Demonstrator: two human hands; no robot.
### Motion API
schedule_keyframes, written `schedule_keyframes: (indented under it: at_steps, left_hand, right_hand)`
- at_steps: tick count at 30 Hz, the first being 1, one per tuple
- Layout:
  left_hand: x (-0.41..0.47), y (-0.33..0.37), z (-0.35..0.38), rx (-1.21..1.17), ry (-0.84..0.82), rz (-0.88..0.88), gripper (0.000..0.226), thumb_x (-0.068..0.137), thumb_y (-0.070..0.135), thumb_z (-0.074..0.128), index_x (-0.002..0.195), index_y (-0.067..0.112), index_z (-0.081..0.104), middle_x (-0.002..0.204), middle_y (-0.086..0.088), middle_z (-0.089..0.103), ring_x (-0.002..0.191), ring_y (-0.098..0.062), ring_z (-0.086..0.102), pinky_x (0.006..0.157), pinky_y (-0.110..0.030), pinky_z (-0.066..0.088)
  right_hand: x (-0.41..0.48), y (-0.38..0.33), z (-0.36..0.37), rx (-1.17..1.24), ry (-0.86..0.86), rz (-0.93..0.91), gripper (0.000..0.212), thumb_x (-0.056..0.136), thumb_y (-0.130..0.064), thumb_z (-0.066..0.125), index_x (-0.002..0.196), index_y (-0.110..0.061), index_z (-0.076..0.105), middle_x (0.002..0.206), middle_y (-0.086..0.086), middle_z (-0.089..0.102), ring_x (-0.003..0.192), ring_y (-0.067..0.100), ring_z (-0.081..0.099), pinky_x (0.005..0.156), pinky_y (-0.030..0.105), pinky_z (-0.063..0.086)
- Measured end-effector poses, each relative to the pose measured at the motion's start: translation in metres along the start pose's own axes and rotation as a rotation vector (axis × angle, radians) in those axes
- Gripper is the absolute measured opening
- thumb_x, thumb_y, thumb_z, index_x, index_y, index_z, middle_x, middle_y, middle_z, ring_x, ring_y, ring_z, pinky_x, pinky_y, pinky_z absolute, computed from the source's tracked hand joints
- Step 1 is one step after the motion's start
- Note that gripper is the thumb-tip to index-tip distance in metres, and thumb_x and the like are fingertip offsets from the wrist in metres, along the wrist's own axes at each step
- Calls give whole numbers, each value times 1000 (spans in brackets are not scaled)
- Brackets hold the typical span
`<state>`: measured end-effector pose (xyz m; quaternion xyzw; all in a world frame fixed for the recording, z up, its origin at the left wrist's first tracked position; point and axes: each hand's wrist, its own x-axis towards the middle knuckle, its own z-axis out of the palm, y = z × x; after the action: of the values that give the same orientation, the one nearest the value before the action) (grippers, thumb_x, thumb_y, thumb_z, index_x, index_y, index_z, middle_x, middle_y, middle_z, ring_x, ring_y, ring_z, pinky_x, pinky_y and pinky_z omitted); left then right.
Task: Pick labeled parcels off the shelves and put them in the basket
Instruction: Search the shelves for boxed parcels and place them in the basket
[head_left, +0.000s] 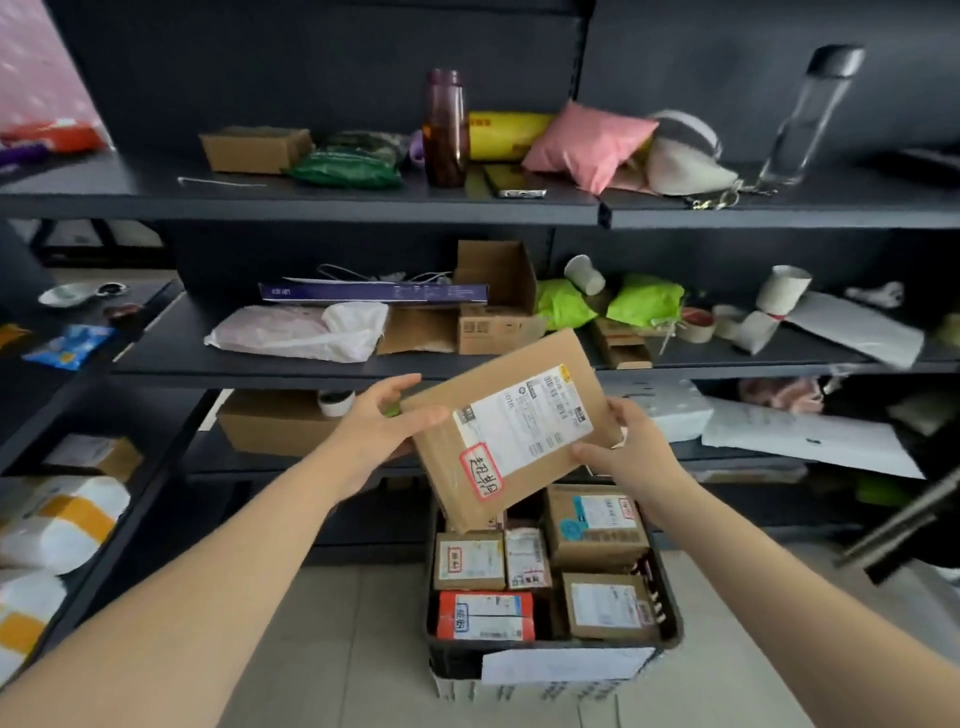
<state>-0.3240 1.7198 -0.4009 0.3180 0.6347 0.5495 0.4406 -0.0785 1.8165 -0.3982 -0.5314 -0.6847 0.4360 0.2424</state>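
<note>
Above basket (452, 662) | left hand (374, 426), right hand (634, 447) grip parcel (509, 431) | packed boxes (597, 525) beneath

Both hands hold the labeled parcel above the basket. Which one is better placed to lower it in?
Probably the right hand: it holds the parcel by its right edge directly over the basket in this view, while the left hand sits beyond the basket's left rim.
</note>
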Motion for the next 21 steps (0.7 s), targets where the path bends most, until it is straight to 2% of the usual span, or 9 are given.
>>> schedule_keyframes:
  at_steps: [4, 7, 9, 12, 16, 18, 21]
  left_hand:
    - [12, 1, 34, -103, 44, -60, 70, 74, 18, 77, 134, 23, 42, 125, -4, 55, 106, -22, 60, 91, -41, 51]
    - [29, 6, 50, -102, 58, -52, 66, 73, 18, 78, 128, 23, 43, 122, -5, 57, 105, -21, 60, 96, -44, 48]
    - [43, 9, 61, -67, 44, -41, 63, 73, 19, 78, 127, 22, 46, 120, -5, 57, 104, -20, 59, 92, -41, 50]
    - [67, 3, 74, 12, -2, -38, 58, 74, 23, 78, 126, 19, 52, 118, -5, 60, 104, -19, 60, 85, -35, 51]
    - [102, -26, 90, 28, -46, -106, 41, 75, 22, 77, 112, 17, 60, 114, -7, 64, 103, -21, 62, 94, -41, 50]
    - [117, -47, 96, 20, -61, -154, 31, 77, 19, 75, 105, 17, 62, 111, -8, 66, 101, -22, 64, 92, -40, 51]
    - [141, -83, 98, 35, -83, -236, 37, 78, 20, 75, 112, 14, 61, 111, -10, 67, 101, -24, 64, 87, -39, 54]
  right_hand:
    - [6, 17, -23, 53, 16, 38, 73, 81, -14, 72, 143, -19, 32, 139, 1, 43, 122, 23, 47, 101, 45, 43]
    - [14, 27, -33, 108, 20, 45, 71, 82, -14, 71, 141, -20, 34, 138, 0, 44, 120, 22, 49, 100, 44, 44]
    - [19, 36, -37, 131, 33, 57, 70, 82, -14, 71, 141, -20, 33, 138, 0, 45, 121, 22, 49, 100, 43, 44]
    - [30, 54, -40, 133, 50, 106, 70, 83, -16, 70, 141, -20, 32, 138, 1, 46, 120, 23, 50, 100, 47, 45]
    - [54, 81, -35, 141, 67, 203, 69, 83, -15, 70, 141, -20, 32, 136, 2, 48, 118, 23, 54, 96, 50, 49]
    - [67, 95, -29, 128, 66, 253, 68, 82, -14, 70, 140, -19, 34, 135, 2, 49, 118, 23, 53, 96, 50, 48]
    - [88, 120, -16, 100, 48, 327, 67, 82, -11, 70, 139, -18, 36, 134, 2, 50, 118, 23, 53, 98, 50, 47]
